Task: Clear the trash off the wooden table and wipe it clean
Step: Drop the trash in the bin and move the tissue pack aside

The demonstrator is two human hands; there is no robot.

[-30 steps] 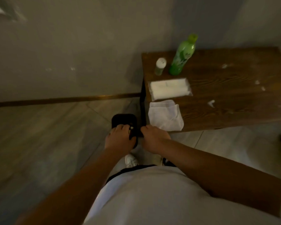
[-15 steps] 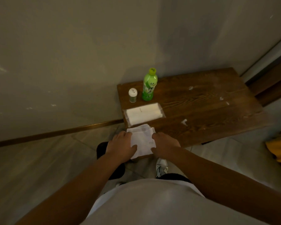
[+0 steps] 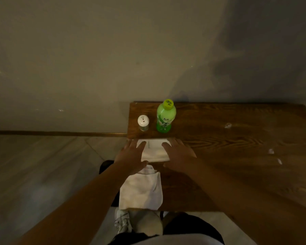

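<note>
The dark wooden table (image 3: 237,165) stands against the wall. A white tissue pack (image 3: 155,151) lies near its left edge. My left hand (image 3: 131,156) and my right hand (image 3: 179,154) hover at either end of the pack, fingers spread, and I cannot tell if they touch it. A white folded cloth (image 3: 141,190) lies on the table's near left corner, just behind my left wrist. Small white paper scraps (image 3: 228,125) (image 3: 271,151) (image 3: 279,161) are scattered on the right part of the table.
A green drink bottle (image 3: 165,115) and a white-capped shaker (image 3: 143,122) stand at the table's back left. A black bin (image 3: 104,166) sits on the floor left of the table, mostly hidden by my left arm. My shoe (image 3: 122,223) is below the table edge.
Both hands moved from the black bin on the floor up over the cloth and now flank the tissue pack. The view came closer to the table.
</note>
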